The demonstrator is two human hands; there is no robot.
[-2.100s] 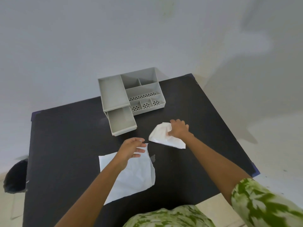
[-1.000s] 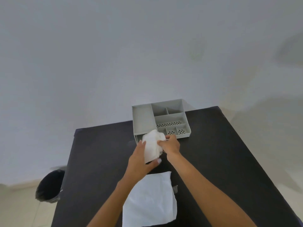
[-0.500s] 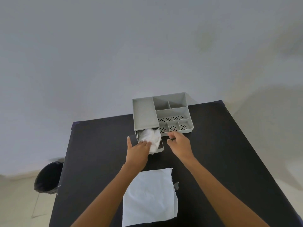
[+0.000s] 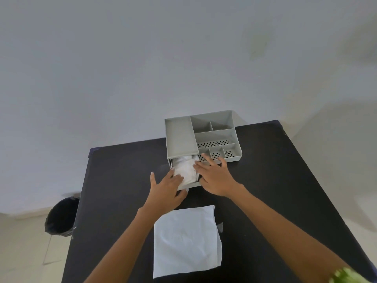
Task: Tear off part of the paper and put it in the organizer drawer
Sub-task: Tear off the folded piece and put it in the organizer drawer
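Looking down from head height, a black table [image 4: 265, 180] fills the lower half of the view, pushed against a plain pale wall. At the table's far edge, near the middle, sits a grey plastic organizer [image 4: 181, 137] with several open compartments on top, some with dotted floors. Its drawer [image 4: 183, 187] is pulled out toward the person from the organizer's left side.

A crumpled piece of white paper [image 4: 186, 170] lies inside the open drawer, filling most of it.

The left hand [image 4: 165, 192] rests at the drawer's near left corner, fingers spread and loose, fingertips touching the crumpled paper, thumb held out to the side; it grips nothing. The right hand [image 4: 217, 178] lies flat and open along the drawer's right side, fingers extended toward the organizer, touching the paper's right edge; it also grips nothing.

Closer to the person, near the table's front edge, the rest of the paper sheet [image 4: 186, 241] lies flat, with a ragged right edge. It is apart from the drawer and between the two forearms.

On the floor beyond the table's left edge stands a dark bin [image 4: 60, 216].
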